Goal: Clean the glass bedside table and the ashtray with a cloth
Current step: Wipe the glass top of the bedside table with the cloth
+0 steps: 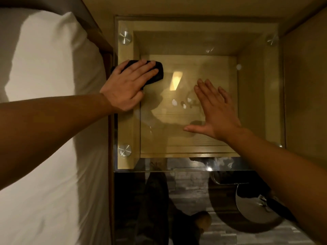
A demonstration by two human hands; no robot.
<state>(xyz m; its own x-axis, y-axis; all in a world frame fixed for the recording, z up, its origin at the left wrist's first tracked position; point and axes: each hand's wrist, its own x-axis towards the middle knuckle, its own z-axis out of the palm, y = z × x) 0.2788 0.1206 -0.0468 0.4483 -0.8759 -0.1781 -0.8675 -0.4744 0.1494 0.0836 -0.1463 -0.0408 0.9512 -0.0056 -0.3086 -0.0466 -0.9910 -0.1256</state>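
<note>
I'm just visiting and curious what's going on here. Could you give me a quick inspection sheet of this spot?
Surface: glass table top, smears and spots near the middle.
Job's things: black cloth near the left edge; ashtray not seen.
Clutter: nothing seen.
Hands: left hand presses flat on the cloth; right hand open, fingers spread over the glass.
Cables: nothing seen.
Surroundings: bed with white sheet at left; grey floor below.

Both arms reach forward, left hand [129, 84] flat with straight fingers, right hand [215, 112] flat, thumb splayed.
</note>
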